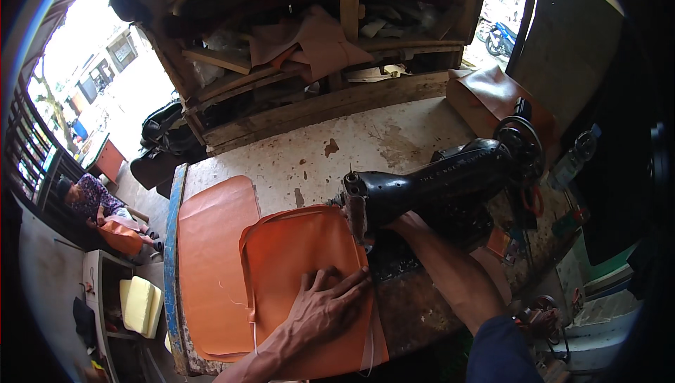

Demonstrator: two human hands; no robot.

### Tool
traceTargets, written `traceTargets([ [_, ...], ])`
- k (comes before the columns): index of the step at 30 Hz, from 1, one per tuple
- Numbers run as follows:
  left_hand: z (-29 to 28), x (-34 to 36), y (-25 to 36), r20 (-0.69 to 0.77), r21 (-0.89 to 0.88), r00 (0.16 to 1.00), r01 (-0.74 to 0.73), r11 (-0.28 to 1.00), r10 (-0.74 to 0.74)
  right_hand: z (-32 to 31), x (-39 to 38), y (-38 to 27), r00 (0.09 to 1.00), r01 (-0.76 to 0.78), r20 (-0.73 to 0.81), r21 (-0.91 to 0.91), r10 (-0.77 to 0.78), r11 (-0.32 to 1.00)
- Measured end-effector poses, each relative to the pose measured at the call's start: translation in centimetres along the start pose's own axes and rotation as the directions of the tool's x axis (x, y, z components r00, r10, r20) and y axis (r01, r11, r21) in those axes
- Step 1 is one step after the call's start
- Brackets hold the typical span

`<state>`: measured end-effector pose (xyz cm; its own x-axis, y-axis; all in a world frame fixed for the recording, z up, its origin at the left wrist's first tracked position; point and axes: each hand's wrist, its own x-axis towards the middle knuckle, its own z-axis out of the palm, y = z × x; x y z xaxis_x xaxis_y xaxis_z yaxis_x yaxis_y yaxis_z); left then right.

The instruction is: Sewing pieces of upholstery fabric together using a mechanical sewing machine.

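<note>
A black sewing machine (443,175) stands on the worktable, its needle end above the right edge of an orange leather-like panel (288,242). This panel has rounded corners and a raised strip along its top and left edges. My left hand (327,302) presses down on it, fingers apart, fingertips close to the edge by the needle. My right hand (406,222) reaches under the machine's arm from the right; its fingers are hidden behind the machine head. Partly beneath the first panel, a second flat orange panel (211,242) lies to the left. A pale narrow strip (254,330) hangs from the raised edging.
Behind the worktable (316,137) stands a wooden shelf (281,112) with scraps of brownish material (309,42). A folded brown sheet (492,91) lies at the back right. Yellow foam blocks (140,305) sit lower left. Another person (98,203) sits farther left with orange material.
</note>
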<state>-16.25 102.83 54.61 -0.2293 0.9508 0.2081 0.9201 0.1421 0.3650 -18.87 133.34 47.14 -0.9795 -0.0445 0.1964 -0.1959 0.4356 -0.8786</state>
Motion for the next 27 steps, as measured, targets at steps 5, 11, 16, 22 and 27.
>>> traceTargets([
  [5,0.2,0.8,-1.2,0.078,0.057,0.997,0.013,0.998,-0.017,-0.7,0.2,-2.7,0.989,0.061,-0.125,-0.164,-0.082,0.985],
  [11,0.3,2.4,-2.4,-0.028,0.07,1.0,0.001,0.998,0.001,-1.4,2.0,-3.1,0.959,0.095,-0.227,-0.318,-0.173,0.943],
  [16,0.3,3.1,-3.2,-0.098,0.053,0.995,0.015,0.998,-0.01,-1.4,4.4,-2.0,0.951,0.035,-0.243,-0.525,-0.189,0.85],
  [22,-0.1,3.7,-3.6,-0.122,0.047,0.992,0.042,0.998,-0.036,-2.0,5.3,-3.8,0.977,-0.113,-0.213,-0.487,0.007,0.866],
  [27,-1.7,4.1,-4.9,-0.083,-0.136,0.996,0.006,0.991,-0.018,-2.9,5.5,-6.0,0.927,-0.34,-0.202,-0.098,0.315,0.935],
])
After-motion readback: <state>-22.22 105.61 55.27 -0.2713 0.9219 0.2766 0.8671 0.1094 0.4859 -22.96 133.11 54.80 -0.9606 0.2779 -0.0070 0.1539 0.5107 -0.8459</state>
